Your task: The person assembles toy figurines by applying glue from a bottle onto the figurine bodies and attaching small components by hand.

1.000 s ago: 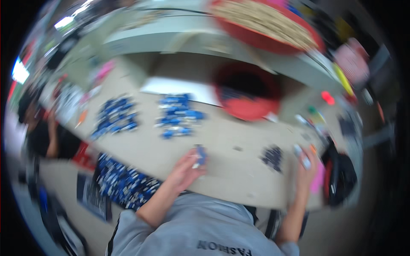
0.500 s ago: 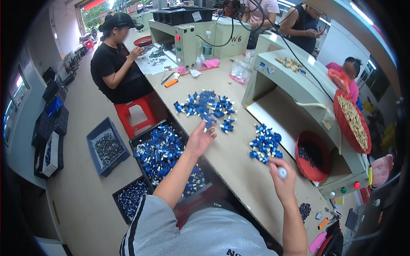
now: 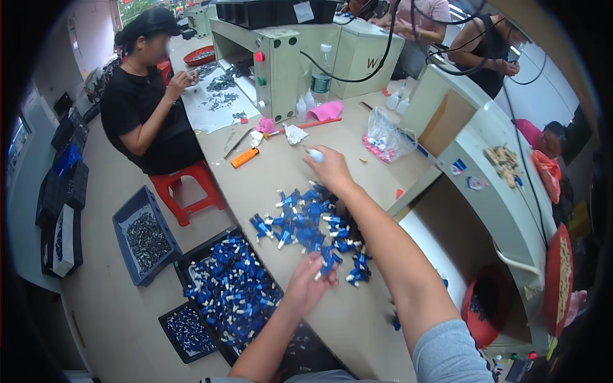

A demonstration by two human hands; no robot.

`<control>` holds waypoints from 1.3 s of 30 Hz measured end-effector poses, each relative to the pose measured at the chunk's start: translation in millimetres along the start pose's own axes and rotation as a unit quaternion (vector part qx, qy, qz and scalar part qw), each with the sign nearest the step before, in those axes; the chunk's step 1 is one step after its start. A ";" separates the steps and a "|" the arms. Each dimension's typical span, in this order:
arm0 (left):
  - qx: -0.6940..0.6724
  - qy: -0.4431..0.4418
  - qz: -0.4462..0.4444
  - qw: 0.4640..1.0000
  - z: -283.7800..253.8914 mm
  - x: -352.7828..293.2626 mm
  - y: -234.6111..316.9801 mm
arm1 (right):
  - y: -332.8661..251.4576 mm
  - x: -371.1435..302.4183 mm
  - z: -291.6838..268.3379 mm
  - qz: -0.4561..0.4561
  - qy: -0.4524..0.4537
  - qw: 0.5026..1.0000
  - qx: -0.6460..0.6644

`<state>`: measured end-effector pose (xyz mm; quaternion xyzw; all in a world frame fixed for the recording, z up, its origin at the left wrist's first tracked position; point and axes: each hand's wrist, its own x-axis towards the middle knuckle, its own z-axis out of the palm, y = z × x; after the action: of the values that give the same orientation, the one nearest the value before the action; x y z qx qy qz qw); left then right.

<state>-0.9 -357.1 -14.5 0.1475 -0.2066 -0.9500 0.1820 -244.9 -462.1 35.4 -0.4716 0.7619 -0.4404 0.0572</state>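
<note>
My left hand (image 3: pixel 305 284) pinches a small blue-and-white plastic figure piece (image 3: pixel 329 260) at the near edge of a loose pile of like pieces (image 3: pixel 299 220) on the workbench (image 3: pixel 319 325). My right hand (image 3: pixel 332 169) reaches over the pile and grips a small white dropper bottle (image 3: pixel 315 155), whose thin tip points toward a crumpled white tissue (image 3: pixel 295 134). Whether the tip touches the tissue, I cannot tell. My right forearm covers most of a second group of blue pieces.
A black crate of blue pieces (image 3: pixel 233 287) stands below the bench's left edge. An orange cutter (image 3: pixel 245 157), a bag of pink bits (image 3: pixel 386 137) and white bottles lie farther back. A pale green machine (image 3: pixel 485 159) borders the right. A co-worker in black (image 3: pixel 150 108) sits at left.
My right hand has swung from the right-hand group of pieces, far and left, to the tissue with the bottle. My left hand has drawn nearer. The view has shifted.
</note>
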 end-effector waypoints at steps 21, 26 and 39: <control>0.021 -0.037 -0.023 0.999 1.1 12.2 -5.0 | -64.9 -168.1 -113.6 0.112 0.104 0.971 0.186; 0.132 -0.109 -0.072 0.983 37.9 -31.2 -42.3 | -73.6 -371.3 -184.9 0.180 0.224 0.955 0.069; 0.235 -0.176 -0.358 0.886 122.5 -156.9 -248.7 | -88.8 -610.4 -234.4 0.262 0.361 0.894 0.046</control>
<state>24.4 -40.8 13.4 0.0800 -0.3857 -0.8846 -0.2495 31.6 137.0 41.4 -0.0606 0.8048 -0.5840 -0.0869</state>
